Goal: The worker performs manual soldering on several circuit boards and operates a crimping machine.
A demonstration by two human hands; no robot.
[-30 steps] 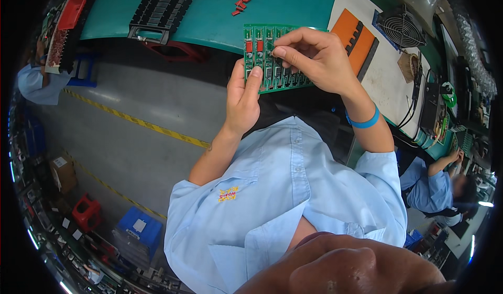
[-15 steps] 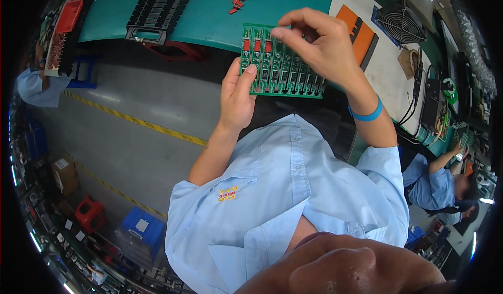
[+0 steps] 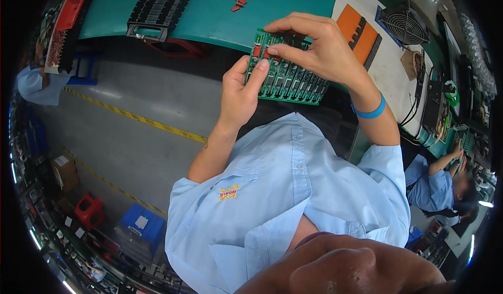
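A green circuit board panel (image 3: 293, 82), made of several narrow boards side by side, is held tilted in front of my chest. My left hand (image 3: 238, 97) is closed round its left edge, with the thumb lying on the front face. Over the upper part of the panel, my right hand (image 3: 330, 47) has its thumb against the face by the red parts and its index finger at the top edge. Red capacitors (image 3: 257, 51) sit near the top of the leftmost boards; my right fingers partly cover that row. Beyond the panel, several loose red capacitors (image 3: 242, 1) lie scattered on the green tabletop (image 3: 215, 24).
A black slotted rack (image 3: 160, 8) stands on the table at the left. To the right are an orange notched plate (image 3: 350, 24), a black fan (image 3: 403, 26) and cables. A co-worker in blue (image 3: 432, 184) sits at far right; a red stool (image 3: 89, 210) stands lower left.
The panel has tilted and shifted slightly right and down. My right hand has come down onto its upper left part, the thumb now beside the red capacitors. My left thumb has moved right with the panel.
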